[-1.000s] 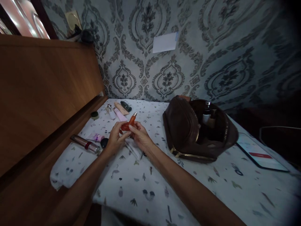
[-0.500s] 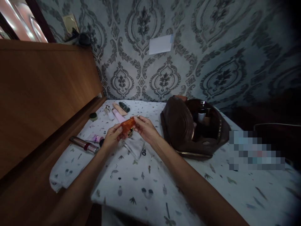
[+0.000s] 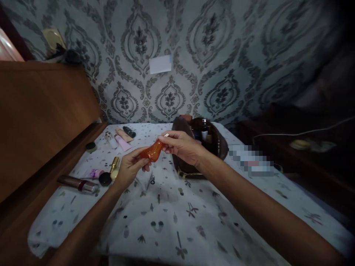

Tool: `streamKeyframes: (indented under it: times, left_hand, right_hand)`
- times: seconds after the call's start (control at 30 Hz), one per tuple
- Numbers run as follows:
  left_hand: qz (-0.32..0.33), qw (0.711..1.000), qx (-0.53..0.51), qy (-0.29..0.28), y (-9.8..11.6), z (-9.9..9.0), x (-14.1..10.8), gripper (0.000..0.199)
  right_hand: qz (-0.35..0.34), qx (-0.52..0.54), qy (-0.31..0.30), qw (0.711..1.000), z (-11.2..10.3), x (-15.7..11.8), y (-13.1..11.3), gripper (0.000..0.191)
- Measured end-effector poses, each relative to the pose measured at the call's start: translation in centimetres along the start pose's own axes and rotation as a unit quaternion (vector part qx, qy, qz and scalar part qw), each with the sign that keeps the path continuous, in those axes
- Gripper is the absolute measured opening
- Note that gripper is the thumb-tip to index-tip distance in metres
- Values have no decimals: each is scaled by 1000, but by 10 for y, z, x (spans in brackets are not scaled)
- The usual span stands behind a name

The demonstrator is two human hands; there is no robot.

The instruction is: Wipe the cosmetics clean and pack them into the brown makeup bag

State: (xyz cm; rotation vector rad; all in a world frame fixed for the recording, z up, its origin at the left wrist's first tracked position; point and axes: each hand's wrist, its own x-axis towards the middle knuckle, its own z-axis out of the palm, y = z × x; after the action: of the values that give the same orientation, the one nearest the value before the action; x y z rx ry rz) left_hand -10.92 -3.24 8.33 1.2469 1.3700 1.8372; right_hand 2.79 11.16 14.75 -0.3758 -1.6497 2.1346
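Both hands raised over the cloth-covered tabletop, left of its middle, one orange see-through bottle held between them, clear of the cloth. Bottle slanted, its metallic tip up and to the right. Left hand: thumb and fingers closed on the lower left end. Right hand: thumb and fingers pinched at the upper end, by the tip. Behind the right hand and partly covered by it, a brown zip bag, gaping, toward the back edge and right of centre; a white bottle with a dark top shows inside. Toward the back left corner, a loose cluster: dark green tube, beige tube, pink tube, small clear bottle. Near the left edge, a squat dark green jar. Farther forward along that same edge, a brownish metallic cylinder lies on its side, a purple-and-pink tube and a round black lid or jar near its inner end; cannot tell which the black piece is. Just beside that, a gold cylinder, leaning, lower part close behind the left forearm. Beyond the back edge, patterned wallpaper with a white card on it. Brown wooden panel along the left edge.
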Motion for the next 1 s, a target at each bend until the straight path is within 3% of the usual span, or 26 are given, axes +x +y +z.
streamKeyframes:
  times: [0.13, 0.3, 0.43, 0.53, 0.63, 0.8, 0.9, 1.0]
  left_hand:
    - [64, 989, 123, -46, 10, 25, 5, 39]
    - [157, 950, 253, -90, 17, 55, 16, 38]
    - [169, 942, 272, -94, 27, 85, 24, 44]
    - [181, 927, 317, -87, 28, 105, 25, 35]
    - [245, 873, 411, -91, 20, 119, 21, 23]
    - [344, 736, 567, -134, 4, 136, 16, 18]
    - [320, 665, 655, -163, -1, 144, 18, 18]
    - [254, 621, 722, -170, -2, 151, 19, 30]
  right_hand:
    - [-11, -55, 0, 998, -26, -30, -24, 34]
    - [-70, -125, 42, 989, -51, -63, -44, 37]
    - [-129, -179, 99, 970, -68, -83, -58, 37]
    - [-175, -208, 142, 952, -81, -93, -66, 37]
    - [-191, -248, 165, 935, -94, -102, -69, 38]
    - [-206, -293, 184, 915, -109, -110, -68, 37]
    - [-215, -310, 185, 907, -115, -108, -62, 36]
    - [-225, -325, 182, 900, -121, -101, -53, 36]
